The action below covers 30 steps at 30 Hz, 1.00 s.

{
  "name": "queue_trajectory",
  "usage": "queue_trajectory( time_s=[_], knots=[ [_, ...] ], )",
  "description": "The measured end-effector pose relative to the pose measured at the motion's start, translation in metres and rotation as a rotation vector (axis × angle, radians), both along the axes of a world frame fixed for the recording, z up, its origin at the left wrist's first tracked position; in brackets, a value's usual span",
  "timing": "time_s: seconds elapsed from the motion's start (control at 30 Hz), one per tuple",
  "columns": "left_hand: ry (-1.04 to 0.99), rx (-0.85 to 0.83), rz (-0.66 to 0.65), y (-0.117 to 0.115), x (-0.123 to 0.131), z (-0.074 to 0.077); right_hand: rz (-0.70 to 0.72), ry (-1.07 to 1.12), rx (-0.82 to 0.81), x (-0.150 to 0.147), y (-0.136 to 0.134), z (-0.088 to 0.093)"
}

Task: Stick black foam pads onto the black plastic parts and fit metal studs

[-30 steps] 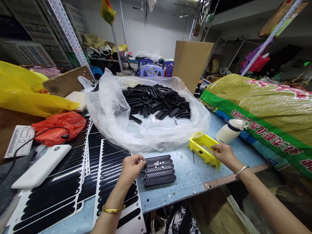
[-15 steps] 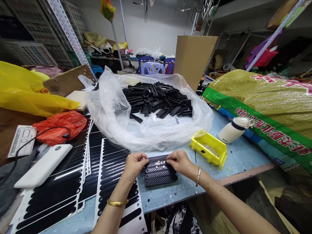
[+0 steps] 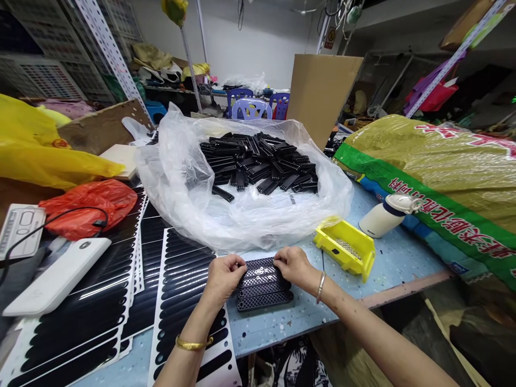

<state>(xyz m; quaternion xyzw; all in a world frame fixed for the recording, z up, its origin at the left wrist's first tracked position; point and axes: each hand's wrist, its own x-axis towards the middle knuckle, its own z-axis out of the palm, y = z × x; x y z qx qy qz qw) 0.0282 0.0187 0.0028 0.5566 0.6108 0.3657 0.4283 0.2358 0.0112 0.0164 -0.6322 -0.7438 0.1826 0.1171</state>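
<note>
Several black plastic strips with a lattice pattern [image 3: 264,287] lie side by side on the table in front of me. A scatter of small silver nuts [image 3: 262,271] rests on top of them. My left hand [image 3: 224,275] is pinched at the far left corner of the strips. Thumb and forefinger are likewise pressed together on my right hand [image 3: 296,267], at the far right corner. What lies between the fingertips is too small or hidden to make out.
A yellow bin [image 3: 344,250] of small metal parts stands right, beside a white bottle [image 3: 385,215]. Behind is a clear plastic bag [image 3: 242,226] with piled black strips [image 3: 262,161]. Sheets of black adhesive strips [image 3: 187,279] and a white power bank [image 3: 58,277] lie left.
Both hands stay pinched at the far corners of the strips, barely moved. The view has shifted slightly, so the things at left sit a little further left.
</note>
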Motion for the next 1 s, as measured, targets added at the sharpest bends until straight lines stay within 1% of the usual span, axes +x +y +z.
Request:
queue_trajectory(
  time_s=[0.07, 0.17, 0.23, 0.3, 0.4, 0.57, 0.67, 0.8, 1.0],
  knots=[
    [0.004, 0.003, -0.002, -0.001, 0.000, 0.001, -0.053, 0.091, -0.005, 0.006, 0.002, -0.002],
    [-0.029, -0.004, 0.003, -0.002, 0.000, 0.000, -0.166, 0.254, 0.039, 0.018, 0.003, -0.004],
    [-0.073, -0.002, 0.016, -0.002, -0.001, -0.002, -0.241, 0.306, 0.061, 0.025, 0.005, -0.006],
    [-0.104, 0.013, 0.022, -0.002, -0.003, -0.005, -0.282, 0.333, 0.023, 0.028, 0.006, -0.007],
    [-0.097, 0.030, 0.017, -0.002, -0.006, -0.009, -0.278, 0.387, -0.084, 0.026, 0.008, -0.009],
    [-0.092, 0.027, 0.034, -0.002, -0.009, -0.012, -0.281, 0.449, -0.146, 0.016, 0.012, -0.009],
    [-0.093, -0.009, 0.007, -0.002, -0.009, -0.013, -0.280, 0.535, -0.230, 0.014, 0.016, -0.010],
    [-0.114, -0.022, 0.004, -0.002, -0.008, -0.013, -0.277, 0.609, -0.337, 0.017, 0.018, -0.010],
    [-0.166, -0.054, -0.002, -0.002, -0.008, -0.013, -0.283, 0.729, -0.459, 0.027, 0.016, -0.003]
  ],
)
